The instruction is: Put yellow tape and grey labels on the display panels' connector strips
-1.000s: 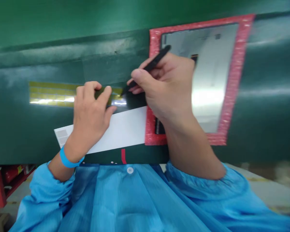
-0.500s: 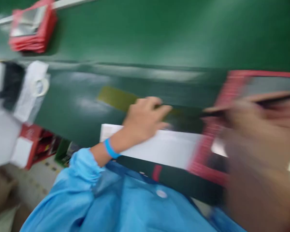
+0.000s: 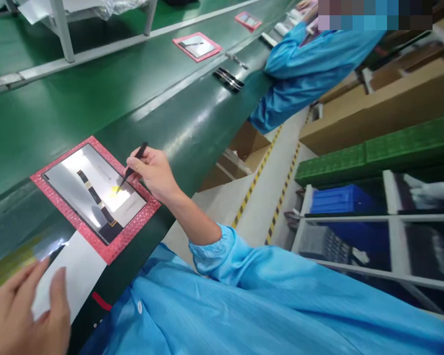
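Observation:
My right hand [image 3: 153, 172] is closed around slim black tweezers [image 3: 133, 165], held at a slant. Their tip reaches the glossy, mirror-like panel [image 3: 64, 180] beside a small yellow patch [image 3: 115, 191]. A dark strip with light bands [image 3: 92, 192] shows across the panel. The panel lies on a pink bubble-wrap sheet [image 3: 96, 249]. At the lower left, my left hand [image 3: 31, 310] is open with its fingers apart, over or beside a white paper strip [image 3: 77, 276]. Whether its fingertips touch the strip I cannot tell.
Another panel on pink wrap [image 3: 198, 47] lies farther along the green bench [image 3: 107, 93], with a third [image 3: 247, 20] beyond. Dark strips [image 3: 228, 80] lie near the bench edge. A co-worker's blue sleeve [image 3: 299, 74] is ahead. Shelving with a blue bin [image 3: 340, 199] stands at right.
The view has swung right, bringing the panel and the aisle into sight. My right hand with the tweezers is now over the panel; my left hand appears at the lower left.

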{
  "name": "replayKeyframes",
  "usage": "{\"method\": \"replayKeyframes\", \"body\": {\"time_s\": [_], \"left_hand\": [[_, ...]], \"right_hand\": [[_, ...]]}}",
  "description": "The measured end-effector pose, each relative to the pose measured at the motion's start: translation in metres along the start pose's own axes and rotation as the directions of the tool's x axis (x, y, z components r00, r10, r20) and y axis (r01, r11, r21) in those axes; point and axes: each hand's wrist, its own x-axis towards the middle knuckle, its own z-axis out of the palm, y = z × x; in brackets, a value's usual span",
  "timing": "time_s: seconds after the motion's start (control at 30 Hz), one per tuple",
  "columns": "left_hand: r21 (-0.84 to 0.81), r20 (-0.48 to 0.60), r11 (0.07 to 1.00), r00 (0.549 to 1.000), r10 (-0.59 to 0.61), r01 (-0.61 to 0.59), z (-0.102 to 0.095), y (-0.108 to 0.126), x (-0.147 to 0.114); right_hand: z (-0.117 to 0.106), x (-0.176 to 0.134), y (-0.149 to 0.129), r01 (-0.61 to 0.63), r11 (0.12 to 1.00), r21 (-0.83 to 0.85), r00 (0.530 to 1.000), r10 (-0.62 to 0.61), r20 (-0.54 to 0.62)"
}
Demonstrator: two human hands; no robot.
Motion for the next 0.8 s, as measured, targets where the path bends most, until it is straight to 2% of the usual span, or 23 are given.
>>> {"method": "replayKeyframes", "body": {"time_s": [0.07,0.2,0.3,0.37,0.47,0.57,0.8], "left_hand": [[0.057,-0.078,0.996,0.994,0.072,-0.068,0.014,0.028,-0.004],[-0.030,-0.008,0.992,0.992,0.125,-0.125,0.056,0.071,-0.010],[0.005,-0.029,0.991,0.991,0.131,-0.131,0.085,0.083,-0.015],[0.053,-0.061,0.992,0.991,0.118,-0.115,0.096,0.084,-0.017],[0.096,-0.088,0.994,0.994,0.058,-0.050,0.099,0.083,-0.019],[0.109,-0.063,0.994,0.998,0.013,-0.006,0.096,0.083,-0.018],[0.108,-0.005,0.994,1.000,-0.015,0.016,0.097,0.086,-0.017]], "right_hand": [[-0.013,-0.002,0.002,-0.006,1.000,0.013,1.000,0.007,-0.016],[-0.022,-0.003,0.012,-0.028,0.999,0.027,1.000,0.028,0.013],[-0.018,-0.006,0.019,-0.044,0.999,-0.023,0.994,0.046,0.102],[-0.014,-0.010,0.020,-0.061,0.996,-0.059,0.982,0.071,0.178],[-0.007,-0.019,0.019,-0.068,0.991,-0.119,0.950,0.100,0.295],[-0.003,-0.027,0.017,-0.075,0.984,-0.160,0.920,0.130,0.370],[-0.002,-0.036,0.016,-0.047,0.970,-0.237,0.944,0.120,0.307]]}}
